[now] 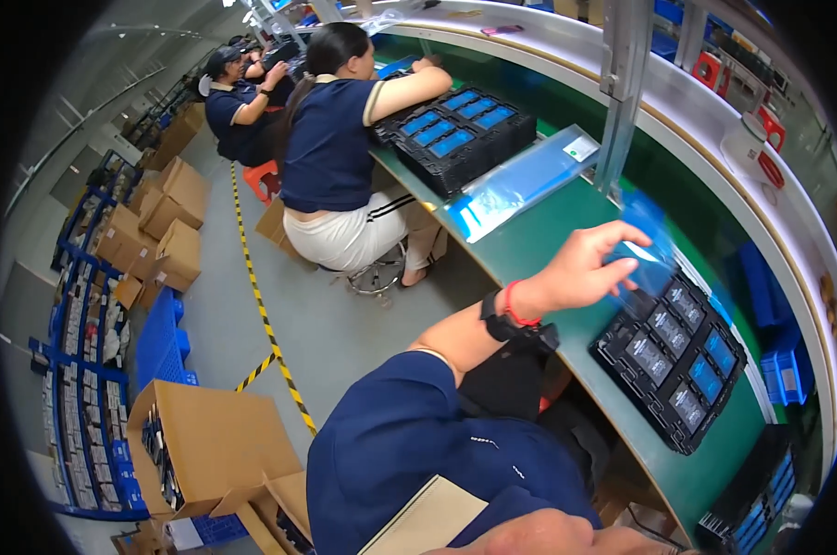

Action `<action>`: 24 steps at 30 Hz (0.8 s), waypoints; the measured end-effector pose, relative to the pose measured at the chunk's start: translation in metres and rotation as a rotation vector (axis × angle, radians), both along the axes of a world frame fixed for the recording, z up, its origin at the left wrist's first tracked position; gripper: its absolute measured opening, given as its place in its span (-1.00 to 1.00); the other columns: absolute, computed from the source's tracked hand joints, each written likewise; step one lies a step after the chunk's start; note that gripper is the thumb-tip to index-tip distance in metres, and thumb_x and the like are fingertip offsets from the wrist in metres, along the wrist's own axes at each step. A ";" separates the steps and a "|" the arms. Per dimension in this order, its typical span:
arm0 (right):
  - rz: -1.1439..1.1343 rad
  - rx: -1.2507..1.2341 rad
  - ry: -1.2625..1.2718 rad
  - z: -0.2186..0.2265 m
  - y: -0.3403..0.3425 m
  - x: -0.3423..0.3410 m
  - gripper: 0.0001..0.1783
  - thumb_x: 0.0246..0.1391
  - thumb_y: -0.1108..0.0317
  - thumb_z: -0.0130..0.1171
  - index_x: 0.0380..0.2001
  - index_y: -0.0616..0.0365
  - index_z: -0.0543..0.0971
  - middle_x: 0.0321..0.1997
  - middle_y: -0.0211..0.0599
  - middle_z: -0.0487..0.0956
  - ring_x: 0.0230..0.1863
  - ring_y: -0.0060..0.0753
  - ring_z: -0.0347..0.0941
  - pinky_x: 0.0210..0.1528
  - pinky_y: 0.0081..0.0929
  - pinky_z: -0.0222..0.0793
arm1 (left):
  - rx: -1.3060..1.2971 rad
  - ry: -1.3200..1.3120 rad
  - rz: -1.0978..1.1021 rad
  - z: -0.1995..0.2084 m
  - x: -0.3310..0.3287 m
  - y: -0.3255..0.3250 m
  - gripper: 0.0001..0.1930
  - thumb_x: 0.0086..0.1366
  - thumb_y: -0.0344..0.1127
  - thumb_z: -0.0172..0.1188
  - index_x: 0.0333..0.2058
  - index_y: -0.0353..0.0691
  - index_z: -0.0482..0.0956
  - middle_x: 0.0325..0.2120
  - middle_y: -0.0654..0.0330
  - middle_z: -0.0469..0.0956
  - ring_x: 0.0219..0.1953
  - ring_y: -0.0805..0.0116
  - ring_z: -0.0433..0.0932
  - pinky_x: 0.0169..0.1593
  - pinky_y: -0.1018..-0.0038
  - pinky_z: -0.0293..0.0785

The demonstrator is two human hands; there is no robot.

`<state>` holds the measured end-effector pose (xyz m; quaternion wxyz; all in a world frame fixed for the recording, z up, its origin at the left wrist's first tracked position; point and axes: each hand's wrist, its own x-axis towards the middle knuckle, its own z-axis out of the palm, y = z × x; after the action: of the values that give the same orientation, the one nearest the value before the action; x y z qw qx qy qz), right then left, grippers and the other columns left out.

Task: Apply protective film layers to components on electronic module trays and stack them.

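My left hand (585, 268) is raised over the green bench, with a red cord and a black band at the wrist. Thumb and fingers pinch a clear, bluish plastic film (650, 242), which is smeared by motion. Just beyond the fingertips lies a black tray (613, 370) with several compartments. Flat dark rectangular pieces with pale print, such as one dark piece (648, 359), fill most of them. Two compartments show blue faces, among them a blue piece (705, 379). The film overlaps the tray's far corner. My right hand is outside the picture.
Clear blue-tinted plastic sheets (525, 185) lie farther along the bench, beside a stack of black trays (465, 148). A metal post (622, 102) rises from the bench. Another tray stack (751, 490) stands near right. Co-workers sit at left; cartons (224, 444) stand behind.
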<state>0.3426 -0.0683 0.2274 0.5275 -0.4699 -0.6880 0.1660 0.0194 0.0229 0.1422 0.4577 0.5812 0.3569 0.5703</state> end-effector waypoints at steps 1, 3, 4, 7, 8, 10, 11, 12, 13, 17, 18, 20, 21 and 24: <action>0.011 0.016 0.017 -0.003 -0.002 -0.002 -0.67 0.07 0.50 -0.05 -0.06 0.26 0.43 -0.49 -0.29 0.46 -0.50 -0.47 0.35 -0.42 -0.51 0.30 | 0.004 0.010 0.010 -0.004 -0.012 -0.011 -0.71 0.25 -0.50 0.03 -0.03 -0.30 0.37 -0.20 0.19 0.46 -0.38 0.47 0.58 -0.44 0.64 0.49; 0.027 0.055 0.051 -0.008 -0.005 -0.008 -0.68 0.08 0.49 -0.06 -0.07 0.26 0.43 -0.48 -0.28 0.46 -0.49 -0.46 0.35 -0.41 -0.50 0.30 | -0.057 0.019 0.089 -0.010 -0.030 -0.033 -0.71 0.26 -0.49 0.04 -0.03 -0.30 0.37 -0.20 0.19 0.47 -0.38 0.43 0.58 -0.44 0.63 0.49; 0.037 0.074 0.067 -0.008 -0.008 -0.009 -0.69 0.08 0.49 -0.06 -0.08 0.26 0.43 -0.48 -0.28 0.46 -0.49 -0.46 0.35 -0.40 -0.50 0.30 | -0.049 0.027 0.098 -0.012 -0.038 -0.046 -0.71 0.26 -0.49 0.04 -0.03 -0.30 0.37 -0.20 0.19 0.47 -0.38 0.43 0.58 -0.44 0.63 0.49; 0.057 0.143 0.107 -0.007 -0.018 -0.013 -0.70 0.09 0.48 -0.08 -0.09 0.26 0.43 -0.47 -0.27 0.46 -0.48 -0.44 0.35 -0.39 -0.49 0.30 | -0.088 -0.015 0.233 -0.016 -0.056 -0.077 -0.72 0.27 -0.48 0.04 -0.03 -0.31 0.37 -0.22 0.19 0.47 -0.37 0.41 0.59 -0.43 0.61 0.50; 0.065 0.167 0.120 -0.006 -0.021 -0.014 -0.71 0.09 0.48 -0.08 -0.10 0.26 0.43 -0.47 -0.27 0.46 -0.47 -0.44 0.35 -0.39 -0.49 0.30 | -0.099 -0.027 0.278 -0.017 -0.059 -0.086 -0.72 0.27 -0.48 0.04 -0.03 -0.32 0.37 -0.23 0.19 0.47 -0.37 0.41 0.59 -0.43 0.61 0.51; 0.078 0.217 0.150 -0.007 -0.023 -0.019 -0.72 0.09 0.47 -0.09 -0.11 0.26 0.43 -0.47 -0.26 0.46 -0.47 -0.43 0.35 -0.38 -0.48 0.30 | -0.095 -0.033 0.326 -0.021 -0.063 -0.095 -0.72 0.26 -0.48 0.04 -0.04 -0.33 0.37 -0.23 0.18 0.48 -0.37 0.41 0.59 -0.43 0.61 0.51; 0.084 0.241 0.165 -0.007 -0.024 -0.022 -0.72 0.10 0.47 -0.10 -0.11 0.26 0.44 -0.46 -0.26 0.46 -0.46 -0.43 0.35 -0.37 -0.48 0.30 | -0.107 -0.048 0.315 -0.023 -0.063 -0.097 -0.71 0.26 -0.48 0.04 -0.04 -0.34 0.37 -0.23 0.17 0.48 -0.37 0.41 0.59 -0.43 0.61 0.51; 0.090 0.262 0.180 -0.008 -0.024 -0.026 -0.72 0.10 0.46 -0.10 -0.12 0.26 0.44 -0.46 -0.26 0.46 -0.46 -0.42 0.35 -0.37 -0.47 0.30 | -0.122 -0.064 0.303 -0.026 -0.064 -0.101 -0.71 0.26 -0.48 0.05 -0.04 -0.35 0.37 -0.24 0.17 0.48 -0.37 0.41 0.59 -0.43 0.62 0.52; 0.095 0.282 0.194 -0.009 -0.025 -0.029 -0.73 0.10 0.46 -0.11 -0.12 0.26 0.44 -0.46 -0.25 0.45 -0.45 -0.42 0.35 -0.37 -0.47 0.30 | -0.147 -0.066 0.299 -0.029 -0.065 -0.104 -0.71 0.26 -0.48 0.04 -0.04 -0.36 0.37 -0.22 0.15 0.48 -0.38 0.41 0.59 -0.43 0.62 0.52; 0.111 0.335 0.235 -0.015 -0.028 -0.034 -0.74 0.11 0.45 -0.13 -0.14 0.26 0.44 -0.45 -0.24 0.45 -0.44 -0.40 0.35 -0.35 -0.45 0.30 | -0.135 -0.048 0.364 -0.028 -0.067 -0.111 -0.73 0.27 -0.49 0.03 -0.04 -0.34 0.38 -0.24 0.17 0.50 -0.38 0.42 0.59 -0.44 0.64 0.51; 0.115 0.345 0.245 -0.016 -0.029 -0.035 -0.74 0.12 0.45 -0.13 -0.15 0.26 0.44 -0.45 -0.24 0.45 -0.44 -0.40 0.36 -0.35 -0.45 0.30 | -0.135 -0.045 0.367 -0.027 -0.068 -0.111 -0.73 0.27 -0.49 0.03 -0.04 -0.34 0.38 -0.24 0.17 0.50 -0.38 0.42 0.59 -0.44 0.64 0.51; 0.119 0.367 0.265 -0.019 -0.030 -0.038 -0.74 0.12 0.44 -0.14 -0.16 0.26 0.44 -0.44 -0.23 0.45 -0.43 -0.39 0.36 -0.34 -0.44 0.29 | -0.121 -0.053 0.340 -0.027 -0.066 -0.108 -0.73 0.27 -0.49 0.04 -0.05 -0.34 0.40 -0.26 0.17 0.50 -0.38 0.43 0.59 -0.44 0.65 0.51; 0.120 0.378 0.274 -0.020 -0.030 -0.039 -0.75 0.12 0.44 -0.15 -0.16 0.26 0.44 -0.44 -0.23 0.45 -0.42 -0.38 0.36 -0.33 -0.44 0.29 | -0.125 -0.061 0.333 -0.025 -0.064 -0.107 -0.74 0.27 -0.49 0.04 -0.06 -0.33 0.40 -0.28 0.18 0.50 -0.38 0.44 0.59 -0.44 0.65 0.50; 0.113 0.420 0.296 -0.023 -0.034 -0.038 -0.75 0.13 0.43 -0.17 -0.18 0.26 0.44 -0.43 -0.22 0.45 -0.41 -0.37 0.36 -0.32 -0.43 0.29 | -0.122 -0.037 0.320 -0.022 -0.059 -0.105 -0.75 0.27 -0.48 0.04 -0.07 -0.33 0.41 -0.32 0.20 0.51 -0.39 0.46 0.59 -0.45 0.65 0.50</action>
<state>0.3048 -0.1023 0.2040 0.6982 -0.2817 -0.6479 0.1155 -0.0398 -0.0818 0.1203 0.4020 0.4775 0.4703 0.6239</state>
